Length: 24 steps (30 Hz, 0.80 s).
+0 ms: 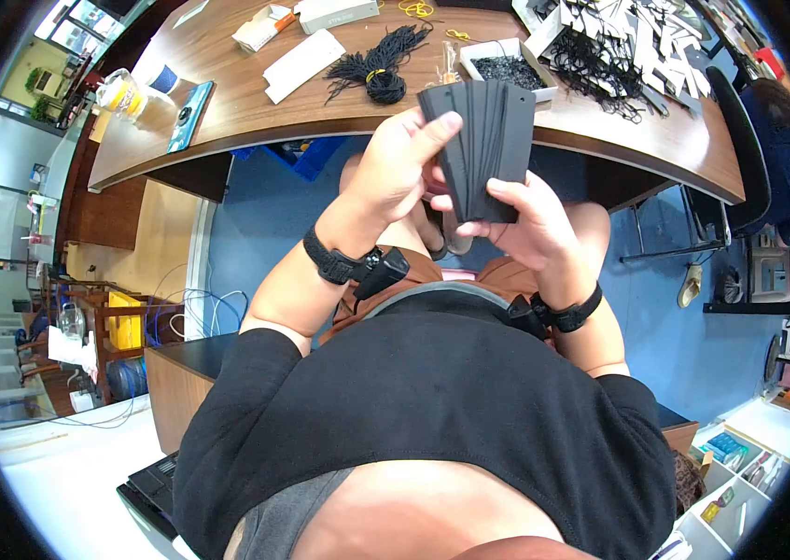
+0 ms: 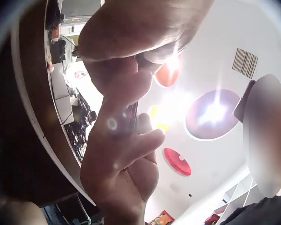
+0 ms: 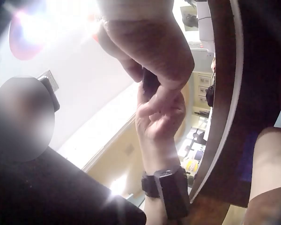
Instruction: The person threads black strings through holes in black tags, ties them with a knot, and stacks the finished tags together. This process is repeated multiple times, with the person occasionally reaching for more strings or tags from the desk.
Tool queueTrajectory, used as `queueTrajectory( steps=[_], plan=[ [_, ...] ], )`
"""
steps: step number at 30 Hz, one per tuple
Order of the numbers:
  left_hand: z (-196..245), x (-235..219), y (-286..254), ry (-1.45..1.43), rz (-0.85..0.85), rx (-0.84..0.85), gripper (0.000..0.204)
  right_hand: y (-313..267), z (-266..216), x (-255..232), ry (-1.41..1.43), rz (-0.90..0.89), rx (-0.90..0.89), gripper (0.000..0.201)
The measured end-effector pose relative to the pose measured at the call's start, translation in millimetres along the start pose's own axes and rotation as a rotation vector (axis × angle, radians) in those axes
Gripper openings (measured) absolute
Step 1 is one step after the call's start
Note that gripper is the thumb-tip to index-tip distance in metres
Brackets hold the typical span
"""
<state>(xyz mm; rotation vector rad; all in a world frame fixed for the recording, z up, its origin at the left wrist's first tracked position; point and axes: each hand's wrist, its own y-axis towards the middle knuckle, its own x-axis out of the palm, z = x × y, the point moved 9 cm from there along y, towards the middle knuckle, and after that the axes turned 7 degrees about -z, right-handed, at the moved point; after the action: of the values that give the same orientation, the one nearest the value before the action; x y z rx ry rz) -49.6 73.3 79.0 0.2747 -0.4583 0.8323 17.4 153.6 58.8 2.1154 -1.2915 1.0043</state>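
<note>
Black cards [image 1: 479, 140] lay fanned, pinched by the left hand [image 1: 395, 168] and right hand [image 1: 540, 224]; I judged uneven thumb pressure could spill some.

Fanned strips [image 1: 488, 140] seen as matte black, desk top [image 1: 255, 103] as brown with darker wood-grain streaks, floor [image 1: 273, 219] as blue. Cord bundle [image 1: 384, 75] noted as black with a yellow tie, flat box [image 1: 304, 65] as plain white, shirt [image 1: 432, 383] as black, shorts [image 1: 348, 301] as rust brown. Ceiling vent [image 2: 245, 63] marked as striped dark and light, ceiling disc [image 2: 177, 161] as red.
</note>
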Motion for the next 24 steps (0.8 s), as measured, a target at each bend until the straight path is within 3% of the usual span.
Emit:
queueTrajectory(
  steps=[3, 7, 13, 19, 24],
  plan=[
    [2.4, 4.2, 1.5, -0.105, -0.070, 0.013, 0.020, 0.2, -2.7, -3.2, 0.008, -0.007, 0.008, 0.036],
    [14.3, 1.4, -1.9, 0.077, 0.022, 0.122, 0.018, 3.2, 5.8, -2.2, -0.010, -0.013, -0.009, 0.037],
    [11.1, -0.9, -0.2, -0.090, -0.003, 0.132, 0.024, 3.8, 5.0, -8.2, -0.024, 0.029, -0.036, 0.034],
    [13.9, -1.4, -3.3, 0.034, 0.086, 0.182, 0.025, 6.0, 4.9, -11.2, -0.028, 0.091, -0.129, 0.035],
    [12.6, -1.4, 0.2, -0.041, 0.113, 0.237, 0.026, 8.7, 3.1, -6.8, -0.013, 0.074, -0.161, 0.037]
  ],
)
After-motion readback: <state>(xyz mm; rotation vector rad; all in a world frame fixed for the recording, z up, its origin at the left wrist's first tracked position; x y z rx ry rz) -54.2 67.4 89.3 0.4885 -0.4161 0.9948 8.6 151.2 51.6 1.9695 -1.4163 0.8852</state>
